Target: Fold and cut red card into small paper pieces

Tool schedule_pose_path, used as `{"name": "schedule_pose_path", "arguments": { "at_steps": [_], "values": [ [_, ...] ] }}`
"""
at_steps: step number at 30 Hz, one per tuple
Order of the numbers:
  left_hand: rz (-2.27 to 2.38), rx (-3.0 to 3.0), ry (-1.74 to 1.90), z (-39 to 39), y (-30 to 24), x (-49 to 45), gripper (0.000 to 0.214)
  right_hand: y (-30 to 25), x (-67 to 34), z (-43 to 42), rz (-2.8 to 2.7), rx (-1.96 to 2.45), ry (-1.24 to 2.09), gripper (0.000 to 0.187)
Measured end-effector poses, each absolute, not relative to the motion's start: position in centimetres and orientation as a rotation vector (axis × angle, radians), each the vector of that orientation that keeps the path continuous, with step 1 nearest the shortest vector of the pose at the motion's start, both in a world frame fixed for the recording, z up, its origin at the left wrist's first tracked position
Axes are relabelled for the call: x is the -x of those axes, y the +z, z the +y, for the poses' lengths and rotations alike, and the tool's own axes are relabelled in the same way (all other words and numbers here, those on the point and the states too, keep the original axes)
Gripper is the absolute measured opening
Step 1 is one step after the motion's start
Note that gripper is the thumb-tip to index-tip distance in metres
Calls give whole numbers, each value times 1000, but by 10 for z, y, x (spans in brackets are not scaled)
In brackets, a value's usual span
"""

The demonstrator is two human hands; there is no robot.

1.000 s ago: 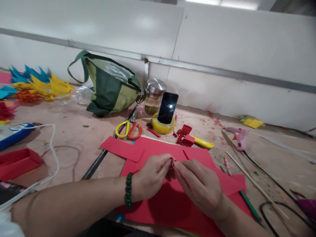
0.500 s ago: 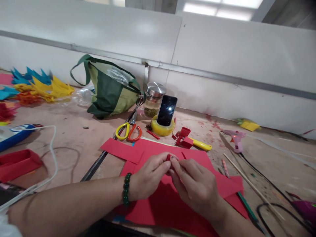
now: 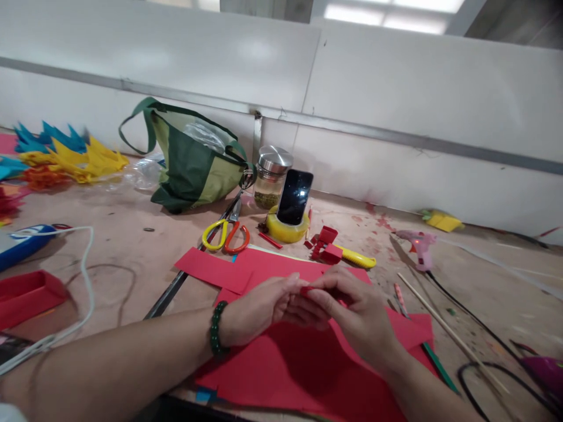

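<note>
Between my hands, over the red paper sheets (image 3: pixel 303 375), is a small folded piece of red paper (image 3: pixel 307 290), mostly covered by fingers. My right hand (image 3: pixel 358 313) pinches it between thumb and fingertips. My left hand (image 3: pixel 264 305), with a green bead bracelet at the wrist, is closed against the piece's other side, thumb on top and fingers curled beneath. A red paper strip (image 3: pixel 211 269) lies just beyond my left hand. Small folded red paper pieces (image 3: pixel 328 243) sit farther back, beside a yellow-handled tool (image 3: pixel 357 258).
Scissors (image 3: pixel 226 234) with yellow and orange handles lie behind the paper. A phone (image 3: pixel 294 196) leans on a tape roll (image 3: pixel 288 227), near a glass jar (image 3: pixel 268 181) and green bag (image 3: pixel 197 158). Right are a pink glue gun (image 3: pixel 420 246) and wooden stick (image 3: pixel 453 331); left, a red paper tray (image 3: pixel 30 299).
My hands have turned and regripped the small red piece. The left fingers now reach under it, and the right thumb lies across it. The view has shifted slightly.
</note>
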State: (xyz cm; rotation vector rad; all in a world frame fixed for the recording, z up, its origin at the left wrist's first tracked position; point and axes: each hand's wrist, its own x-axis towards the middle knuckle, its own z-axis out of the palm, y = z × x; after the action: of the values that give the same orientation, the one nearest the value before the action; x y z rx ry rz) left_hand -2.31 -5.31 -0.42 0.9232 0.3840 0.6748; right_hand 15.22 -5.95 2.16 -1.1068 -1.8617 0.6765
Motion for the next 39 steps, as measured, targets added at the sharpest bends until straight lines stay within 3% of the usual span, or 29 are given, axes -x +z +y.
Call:
{"name": "schedule_pose_path", "arguments": {
  "at_steps": [5,11,19,26,32,39],
  "values": [
    [426,-835,632,-49,-5,25,38,27,-154,-57,-1684,1045,1086,17],
    [473,-894,654,-45,-8,28,33,24,-158,-51,-1766,1082,1014,15],
    [479,-976,659,-45,-10,26,32,18,-159,-48,-1623,1015,1266,13],
    [498,-967,642,-42,-8,29,25,20,-159,-55,-1954,988,791,15],
    [535,-927,709,-40,-11,28,21,14,-158,-62,-2245,923,143,38],
    [523,-887,764,-44,-11,24,27,8,-150,-62,-2319,886,-383,29]
  ]
}}
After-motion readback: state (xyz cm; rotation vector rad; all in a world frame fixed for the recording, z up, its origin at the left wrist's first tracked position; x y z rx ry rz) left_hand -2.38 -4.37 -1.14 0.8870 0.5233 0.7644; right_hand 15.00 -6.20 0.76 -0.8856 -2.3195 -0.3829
